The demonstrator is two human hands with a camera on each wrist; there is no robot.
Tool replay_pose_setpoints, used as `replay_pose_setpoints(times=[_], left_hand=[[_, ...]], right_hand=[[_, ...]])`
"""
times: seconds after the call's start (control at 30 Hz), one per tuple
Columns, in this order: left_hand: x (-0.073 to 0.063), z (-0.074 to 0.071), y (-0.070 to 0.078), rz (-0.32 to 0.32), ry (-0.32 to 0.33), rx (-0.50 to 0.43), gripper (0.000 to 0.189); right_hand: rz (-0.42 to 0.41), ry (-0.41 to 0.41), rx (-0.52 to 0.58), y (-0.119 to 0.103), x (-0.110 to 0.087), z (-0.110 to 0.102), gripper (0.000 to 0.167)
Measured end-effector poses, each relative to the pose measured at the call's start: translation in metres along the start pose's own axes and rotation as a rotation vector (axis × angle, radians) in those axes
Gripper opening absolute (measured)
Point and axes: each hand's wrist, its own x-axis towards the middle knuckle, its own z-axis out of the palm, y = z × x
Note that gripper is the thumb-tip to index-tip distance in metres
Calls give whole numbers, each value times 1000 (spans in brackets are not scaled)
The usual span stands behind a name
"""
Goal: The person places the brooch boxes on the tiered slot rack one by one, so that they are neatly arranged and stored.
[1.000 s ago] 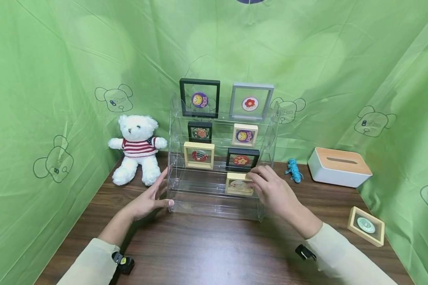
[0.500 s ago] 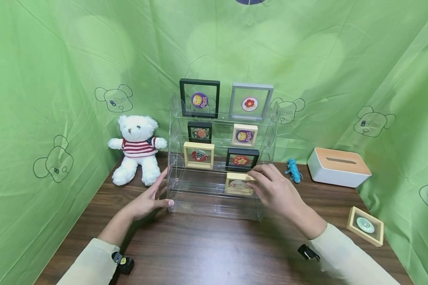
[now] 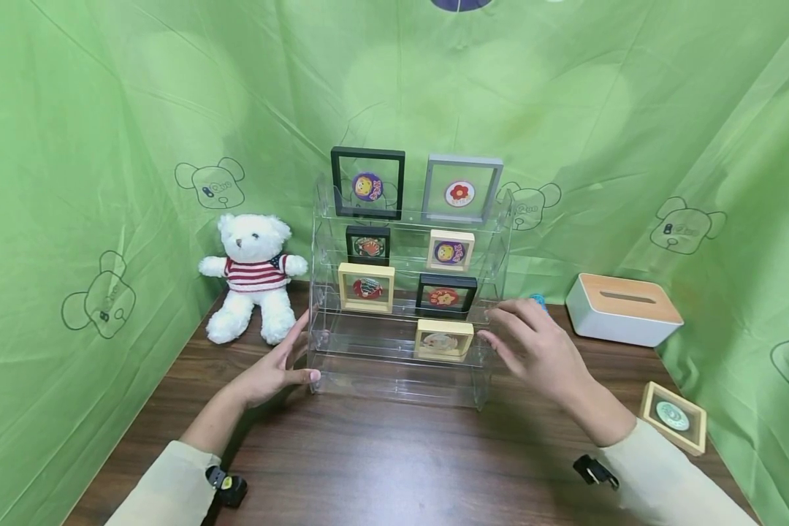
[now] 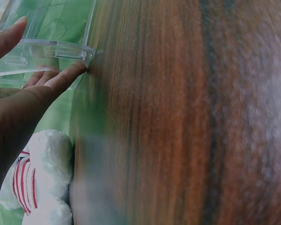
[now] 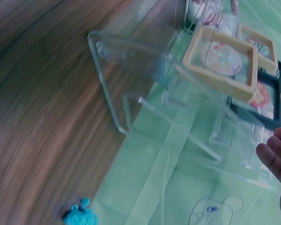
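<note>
A clear tiered acrylic stand (image 3: 397, 387) holds several square display frames. On its lower tier, at the right, stands a light-wood frame (image 3: 443, 341) with a pale round piece inside. My right hand (image 3: 546, 351) hovers just right of that frame, fingers loosely bent and apart from it, with nothing in its grasp. In the right wrist view the same wood frame (image 5: 221, 61) leans in its tier. My left hand (image 3: 269, 376) rests against the stand's left side, thumb at the front edge. The left wrist view shows its fingers (image 4: 68, 78) straight along the acrylic side panel.
A white teddy bear (image 3: 254, 270) sits left of the stand. At the right are a tissue box (image 3: 621, 310) and another wooden frame (image 3: 673, 416) lying on the table. A blue yarn bundle (image 5: 79, 215) lies behind my right hand. Green cloth (image 3: 394, 88) surrounds the table.
My right hand has let go of the light-wood frame on the lower tier and moved off to the right. The frame stays in its tier. My left hand has not moved.
</note>
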Motion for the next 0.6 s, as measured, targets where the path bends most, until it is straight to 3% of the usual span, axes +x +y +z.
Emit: replay_pose_setpoints(times=[0.4,0.6], left_hand=[[0,-1,0,6,-5,0,121],[0,-1,-1,6,-5,7,121]], right_hand=[[110,-10,-48,21,-24,-29,52],[195,-69,-87,31,-41,-42,60]])
